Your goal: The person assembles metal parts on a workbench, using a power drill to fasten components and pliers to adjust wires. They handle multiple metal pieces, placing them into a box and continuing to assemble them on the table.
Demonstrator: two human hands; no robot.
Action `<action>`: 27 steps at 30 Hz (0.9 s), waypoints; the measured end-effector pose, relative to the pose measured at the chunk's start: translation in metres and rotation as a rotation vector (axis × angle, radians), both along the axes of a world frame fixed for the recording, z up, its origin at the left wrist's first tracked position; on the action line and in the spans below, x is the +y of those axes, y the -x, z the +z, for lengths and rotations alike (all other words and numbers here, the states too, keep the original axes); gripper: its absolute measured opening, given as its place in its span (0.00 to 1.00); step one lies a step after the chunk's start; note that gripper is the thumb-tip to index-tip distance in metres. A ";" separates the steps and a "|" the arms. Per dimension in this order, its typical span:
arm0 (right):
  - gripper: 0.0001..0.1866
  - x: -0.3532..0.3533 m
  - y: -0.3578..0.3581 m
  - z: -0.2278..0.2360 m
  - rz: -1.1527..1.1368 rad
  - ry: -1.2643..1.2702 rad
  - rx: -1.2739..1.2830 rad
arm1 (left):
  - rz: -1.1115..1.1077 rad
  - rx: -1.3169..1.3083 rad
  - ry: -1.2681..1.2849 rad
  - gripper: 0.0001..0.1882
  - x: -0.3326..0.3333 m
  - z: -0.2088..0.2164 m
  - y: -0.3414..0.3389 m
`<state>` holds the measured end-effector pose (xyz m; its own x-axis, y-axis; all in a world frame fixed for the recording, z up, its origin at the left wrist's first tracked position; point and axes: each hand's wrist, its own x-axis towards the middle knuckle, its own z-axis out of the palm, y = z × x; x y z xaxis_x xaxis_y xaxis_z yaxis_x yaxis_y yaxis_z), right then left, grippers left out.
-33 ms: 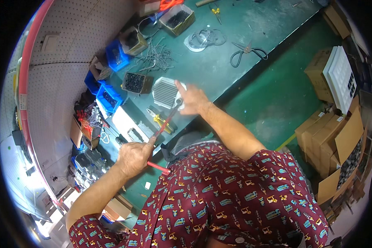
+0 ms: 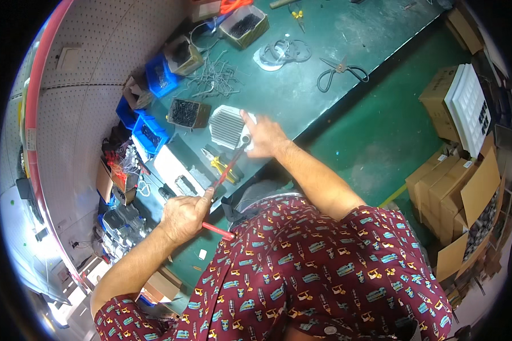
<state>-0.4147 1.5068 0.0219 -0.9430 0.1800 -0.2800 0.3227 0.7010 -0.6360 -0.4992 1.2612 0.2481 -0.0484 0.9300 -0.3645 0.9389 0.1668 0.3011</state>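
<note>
My left hand (image 2: 185, 217) is closed around a long red-handled tool (image 2: 227, 170). From the fist, one part runs up to the lower right corner of a grey finned metal housing (image 2: 227, 128), and a second red part sticks out toward my shirt. My right hand (image 2: 266, 136) grips the right edge of that housing, one finger lying along its top and the others partly hidden. The housing rests on the green bench (image 2: 290, 91). Just below it lie pliers with yellow handles (image 2: 219, 166).
Beyond the housing stand a box of dark small parts (image 2: 188, 113), blue bins (image 2: 149, 135) and a heap of bent wires (image 2: 213, 78). Black-handled scissors (image 2: 341, 71) lie near the bench edge. Cardboard boxes (image 2: 438, 187) stand on the floor at the right.
</note>
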 end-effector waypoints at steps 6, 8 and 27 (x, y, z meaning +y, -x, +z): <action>0.58 -0.001 -0.004 -0.006 -0.003 -0.028 0.059 | 0.010 0.022 -0.060 0.25 -0.008 -0.007 -0.009; 0.59 0.000 -0.005 -0.006 0.006 -0.013 0.041 | 0.020 0.041 -0.094 0.27 -0.018 -0.014 -0.013; 0.67 -0.001 -0.002 -0.007 0.027 -0.060 0.042 | 0.165 0.162 -0.006 0.17 -0.012 -0.009 -0.022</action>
